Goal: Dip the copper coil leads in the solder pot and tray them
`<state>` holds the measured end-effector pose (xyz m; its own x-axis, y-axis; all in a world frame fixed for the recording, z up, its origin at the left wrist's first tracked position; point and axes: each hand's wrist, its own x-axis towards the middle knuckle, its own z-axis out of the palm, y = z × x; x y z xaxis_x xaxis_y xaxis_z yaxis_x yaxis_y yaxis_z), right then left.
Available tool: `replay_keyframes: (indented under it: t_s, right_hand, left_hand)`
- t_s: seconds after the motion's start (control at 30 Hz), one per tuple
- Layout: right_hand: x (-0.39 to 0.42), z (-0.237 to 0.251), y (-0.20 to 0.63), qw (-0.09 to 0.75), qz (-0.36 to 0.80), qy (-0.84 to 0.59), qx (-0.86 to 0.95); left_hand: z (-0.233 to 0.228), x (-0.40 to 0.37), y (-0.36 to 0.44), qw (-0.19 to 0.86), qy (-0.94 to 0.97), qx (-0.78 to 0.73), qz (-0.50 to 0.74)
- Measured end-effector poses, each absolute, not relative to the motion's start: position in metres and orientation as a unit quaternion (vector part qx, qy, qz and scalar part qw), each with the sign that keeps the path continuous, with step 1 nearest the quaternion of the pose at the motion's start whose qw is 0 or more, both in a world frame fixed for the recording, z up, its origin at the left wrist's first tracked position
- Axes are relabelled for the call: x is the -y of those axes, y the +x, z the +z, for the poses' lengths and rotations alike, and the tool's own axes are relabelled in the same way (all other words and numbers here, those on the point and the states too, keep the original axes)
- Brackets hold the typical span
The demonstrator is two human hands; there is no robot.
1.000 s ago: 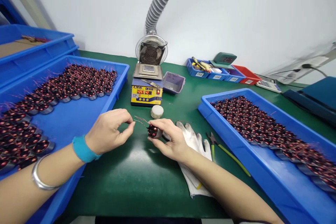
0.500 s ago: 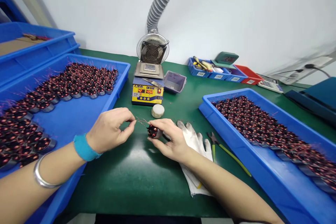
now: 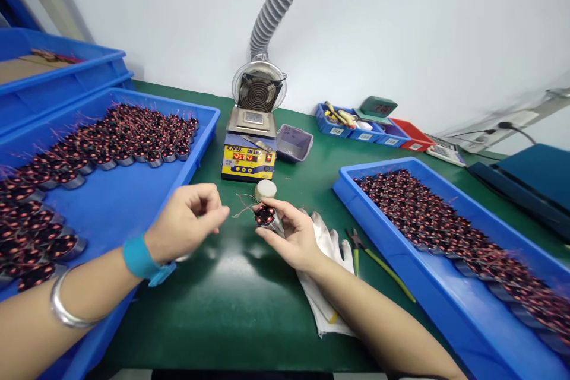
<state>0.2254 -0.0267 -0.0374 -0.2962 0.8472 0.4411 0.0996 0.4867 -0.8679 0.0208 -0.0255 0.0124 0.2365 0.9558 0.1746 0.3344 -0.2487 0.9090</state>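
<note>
In the head view my right hand grips a small motor stator by its grey metal sides, thumb below and fingers above. Its open end, with black insulation and copper windings, faces left and up. Thin reddish lead wires fan out from it to the left. Just left of the wire ends is my left hand, its fingers curled in and the thumb laid along them; I see nothing in it. Behind the stator sits a round whitish pad. White gloves lie under my right wrist.
Blue trays of stators flank the green table. A solder pot with a fume hose stands behind. Green-handled cutters lie right of the gloves. Beyond are a purple bin and small parts bins.
My left fingers have come off the lead wires and curled in. The stator has turned in my right hand, showing more of its open end. The view has shifted slightly.
</note>
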Motion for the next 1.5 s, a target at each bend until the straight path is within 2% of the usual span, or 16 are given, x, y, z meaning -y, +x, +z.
replay_keyframes:
  t_s: [0.13, 0.33, 0.47, 0.87, 1.0, 1.1, 1.17, 1.3, 1.5]
  right_hand:
    - [0.027, -0.038, 0.224, 0.48, 0.464, -0.311, 0.676]
    - [0.029, -0.04, 0.225, 0.472, 0.458, -0.316, 0.683]
    - [0.03, -0.04, 0.227, 0.468, 0.451, -0.319, 0.689]
    - [0.03, -0.035, 0.229, 0.451, 0.433, -0.329, 0.708]
    - [0.017, -0.018, 0.239, 0.468, 0.421, -0.347, 0.696]
    - [-0.018, 0.004, 0.249, 0.5, 0.39, -0.396, 0.665]
    - [-0.055, 0.021, 0.251, 0.505, 0.358, -0.436, 0.654]
    - [-0.134, 0.05, 0.24, 0.476, 0.277, -0.533, 0.642]
    - [-0.197, 0.064, 0.204, 0.398, 0.171, -0.619, 0.655]
  left_hand:
    - [0.006, 0.013, 0.014, 0.372, 0.644, -0.503, 0.44]
    - [0.008, 0.017, 0.011, 0.17, 0.824, -0.392, 0.373]
    - [0.009, 0.016, 0.008, 0.114, 0.847, -0.371, 0.363]
    - [0.02, 0.012, 0.002, 0.107, 0.892, -0.337, 0.282]
    - [0.03, 0.005, -0.009, 0.117, 0.874, -0.376, 0.286]
    - [0.024, -0.001, -0.015, 0.166, 0.852, -0.425, 0.259]
    - [0.014, -0.002, -0.014, 0.203, 0.856, -0.438, 0.184]
    - [-0.006, 0.001, -0.01, 0.181, 0.864, -0.467, 0.048]
    - [-0.007, -0.001, -0.01, 0.212, 0.852, -0.473, 0.07]
